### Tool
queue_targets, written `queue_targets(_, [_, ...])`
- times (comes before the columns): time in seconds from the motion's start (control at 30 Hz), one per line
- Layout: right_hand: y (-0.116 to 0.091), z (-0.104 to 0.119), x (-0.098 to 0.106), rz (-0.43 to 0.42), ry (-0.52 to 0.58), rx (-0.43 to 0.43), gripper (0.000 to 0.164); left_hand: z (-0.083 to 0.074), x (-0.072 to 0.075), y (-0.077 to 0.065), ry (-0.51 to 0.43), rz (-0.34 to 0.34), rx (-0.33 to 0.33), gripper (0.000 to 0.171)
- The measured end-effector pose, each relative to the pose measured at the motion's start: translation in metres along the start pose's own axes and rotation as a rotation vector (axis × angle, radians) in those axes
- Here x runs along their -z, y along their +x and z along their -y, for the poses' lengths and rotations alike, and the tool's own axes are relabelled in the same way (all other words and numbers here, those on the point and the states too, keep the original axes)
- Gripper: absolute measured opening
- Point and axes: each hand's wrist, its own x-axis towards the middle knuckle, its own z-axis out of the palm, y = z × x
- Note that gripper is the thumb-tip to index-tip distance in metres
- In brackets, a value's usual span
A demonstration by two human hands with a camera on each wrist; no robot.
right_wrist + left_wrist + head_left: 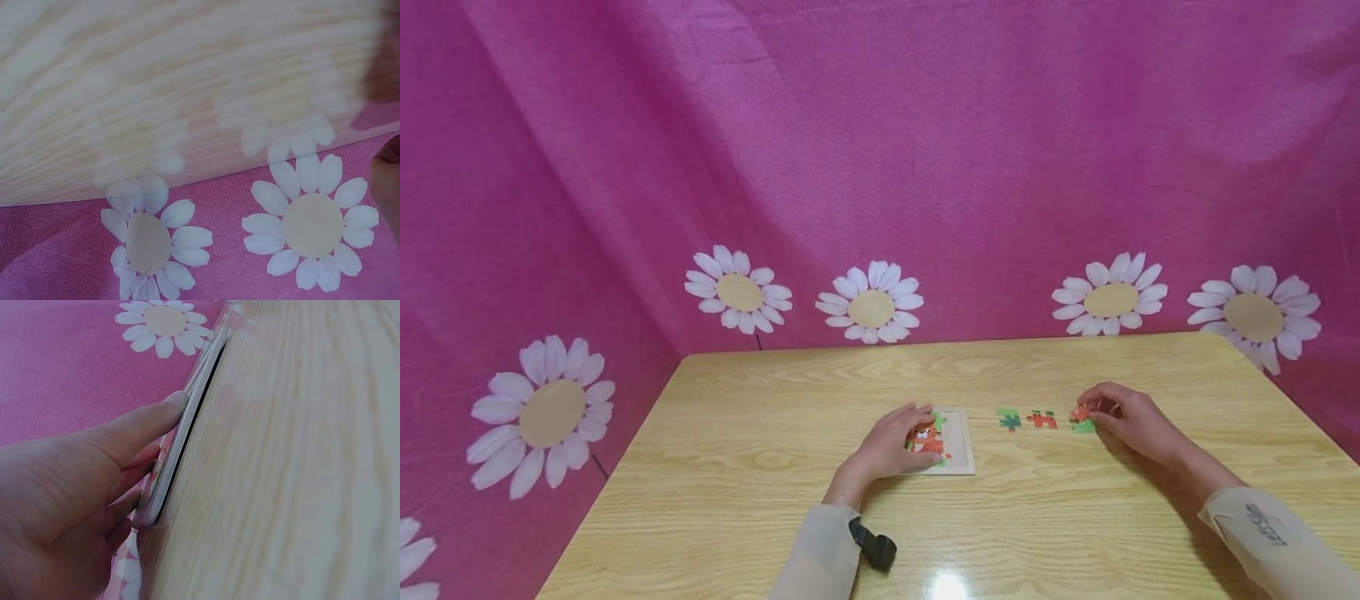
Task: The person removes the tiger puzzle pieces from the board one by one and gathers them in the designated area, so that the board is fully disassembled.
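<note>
In the head view, my left hand [891,442] lies over the left part of a pale wooden puzzle tray [969,450], thumb near its front rim and fingers toward its back. Beneath the hand shows a partly covered orange animal picture of puzzle pieces [929,437]. The left wrist view has the left thumb [147,425] touching the tray [181,440] along its edge. To the right, my right hand [1138,423] pinches a red and green puzzle piece [1081,414] at the table surface. The right wrist view catches only a bit of that hand [387,181].
A green puzzle piece [1009,419] and a red one [1042,419] lie on the wooden table [760,475] between the tray and my right hand. Behind the table hangs a magenta curtain [925,167] with white daisies. A black strap [874,546] is around my left sleeve.
</note>
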Motion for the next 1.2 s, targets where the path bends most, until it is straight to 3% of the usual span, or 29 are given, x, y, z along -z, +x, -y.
queue_targets(0.47, [0.0043, -0.0034, -0.0019, 0.024, -0.063, 0.016, 0.02, -0.0007, 0.0018, -0.0009, 0.006, 0.0, -0.004, 0.065])
queue_targets(0.7, [0.0046, -0.0037, -0.0016, 0.044, -0.05, 0.001, 0.02, -0.0018, 0.0036, -0.0035, 0.011, -0.013, -0.037, 0.063])
queue_targets(0.97, [0.0045, -0.0012, -0.0014, 0.049, -0.047, -0.021, 0.017, 0.0011, -0.0003, 0.0001, -0.018, 0.006, 0.037, 0.067])
queue_targets(1.2, [0.0042, 0.0009, -0.0038, 0.022, -0.029, -0.018, 0.012, -0.0011, 0.0006, -0.0012, -0.03, 0.013, 0.031, 0.066])
